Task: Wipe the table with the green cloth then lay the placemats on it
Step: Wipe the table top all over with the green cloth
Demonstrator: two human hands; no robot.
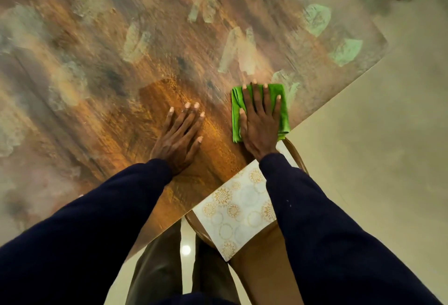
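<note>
Two flat hands: our right hand [260,120], spread wide, presses the green cloth [283,120]; our left hand [179,135] braces on the table [97,62]. We'd overlap strokes evenly.

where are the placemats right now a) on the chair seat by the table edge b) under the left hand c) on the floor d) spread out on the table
A: the white and gold patterned placemats lie on the chair seat, partly tucked under the edge of the table.
</note>
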